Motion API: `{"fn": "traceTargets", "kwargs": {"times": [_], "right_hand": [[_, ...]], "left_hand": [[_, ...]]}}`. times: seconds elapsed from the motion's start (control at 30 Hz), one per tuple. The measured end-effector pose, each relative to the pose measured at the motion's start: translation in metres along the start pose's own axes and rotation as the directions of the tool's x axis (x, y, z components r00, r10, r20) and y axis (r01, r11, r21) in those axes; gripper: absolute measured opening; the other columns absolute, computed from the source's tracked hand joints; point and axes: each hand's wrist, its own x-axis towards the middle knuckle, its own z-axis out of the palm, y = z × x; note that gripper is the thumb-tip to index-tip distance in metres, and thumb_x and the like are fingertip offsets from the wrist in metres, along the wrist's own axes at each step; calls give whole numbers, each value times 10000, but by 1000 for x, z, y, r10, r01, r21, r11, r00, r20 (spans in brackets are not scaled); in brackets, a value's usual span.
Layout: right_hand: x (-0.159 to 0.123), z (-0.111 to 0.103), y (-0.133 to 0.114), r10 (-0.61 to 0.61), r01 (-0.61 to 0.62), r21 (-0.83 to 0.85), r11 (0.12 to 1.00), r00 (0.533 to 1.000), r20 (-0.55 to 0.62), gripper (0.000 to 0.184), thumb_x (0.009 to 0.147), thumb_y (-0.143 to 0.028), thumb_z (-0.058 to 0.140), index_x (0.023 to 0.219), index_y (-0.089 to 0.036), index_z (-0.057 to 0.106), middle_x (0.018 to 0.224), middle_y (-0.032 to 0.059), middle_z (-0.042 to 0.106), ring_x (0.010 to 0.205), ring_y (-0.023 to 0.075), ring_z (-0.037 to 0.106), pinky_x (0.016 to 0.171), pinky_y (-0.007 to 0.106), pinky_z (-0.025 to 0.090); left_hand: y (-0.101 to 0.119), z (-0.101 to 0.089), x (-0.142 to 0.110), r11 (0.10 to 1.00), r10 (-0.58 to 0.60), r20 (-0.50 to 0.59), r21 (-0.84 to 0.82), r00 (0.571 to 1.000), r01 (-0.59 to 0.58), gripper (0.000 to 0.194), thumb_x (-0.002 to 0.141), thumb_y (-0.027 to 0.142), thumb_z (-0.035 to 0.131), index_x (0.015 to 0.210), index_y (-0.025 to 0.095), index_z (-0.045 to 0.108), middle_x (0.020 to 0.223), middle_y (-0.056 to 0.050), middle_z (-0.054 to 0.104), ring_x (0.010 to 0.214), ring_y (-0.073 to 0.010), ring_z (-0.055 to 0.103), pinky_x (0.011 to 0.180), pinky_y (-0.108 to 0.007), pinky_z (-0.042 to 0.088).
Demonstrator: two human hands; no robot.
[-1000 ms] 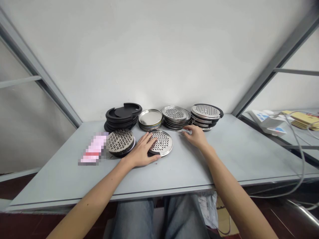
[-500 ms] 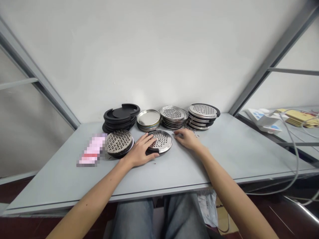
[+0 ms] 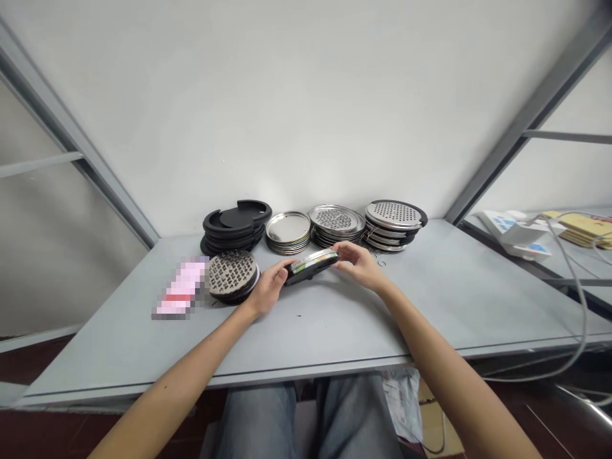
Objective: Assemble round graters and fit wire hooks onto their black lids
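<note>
One steel grater disc (image 3: 312, 265), tilted, black-handled

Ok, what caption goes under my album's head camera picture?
Left hand and right hand hold a black-edged steel grater disc tilted over a grey table, beside stacks of similar discs.

A bare workroom: grey steel-framed workbench (image 3: 335, 338), white wall (image 3: 306, 108), stacked steel grater discs (image 3: 394, 220).

Plain white wall (image 3: 306, 108) behind a grey desk (image 3: 444, 306), with grey metal frame uprights (image 3: 530, 121) at both sides. Dark reddish-brown floor (image 3: 564, 424) below. Second grey desk (image 3: 593, 261) stands beyond the right upright.
</note>
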Motion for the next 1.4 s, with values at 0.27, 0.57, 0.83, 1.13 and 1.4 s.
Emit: {"fn": "traceTargets", "kwargs": {"times": [0.27,0.57,0.83,1.13,1.4], "right_hand": [[2,5,0,145,-136,82,987,983,-110,409,739,-489,675,976,-170,577,895,73,668,827,200,633,755,348,525],[2,2,1,227,-228,11,974,962,-153,442,735,-518,663,1010,-175,610,609,-14,584,574,153,564,540,281,471],[-3,-5,-11,306,-334,75,939,916,258,450,750,-479,644,1076,-168,636,618,-5,641,513,166,601,486,278,476],[-2,-2,3,348,-335,-102,937,924,158,475,753,-531,655,1053,-164,626,603,-9,626,517,142,566,485,245,422],[-4,11,3,243,-171,-551,817,968,60,453,816,-566,551,976,-166,688,599,32,660,532,165,578,545,272,389]], "left_hand": [[-4,9,3,974,-43,16,-221,999,45,665,796,468,663,1332,138,449,1312,-131,565,1200,-272,540,1038,-412,425],[1,11,5,959,-113,10,-260,994,112,574,769,371,683,1249,116,501,1249,-137,612,1161,-274,572,1012,-447,458],[-17,15,4,974,-181,-143,-161,973,157,601,846,384,579,1357,130,390,1359,-152,514,1121,-243,600,923,-371,527],[-20,12,0,980,-78,-208,162,975,113,536,868,336,555,1357,175,406,1354,-143,487,1090,-226,604,928,-384,513],[2,8,-8,825,14,139,557,990,-90,621,810,486,621,1329,175,482,1460,-138,385,1385,-311,295,1133,-485,289]]}}
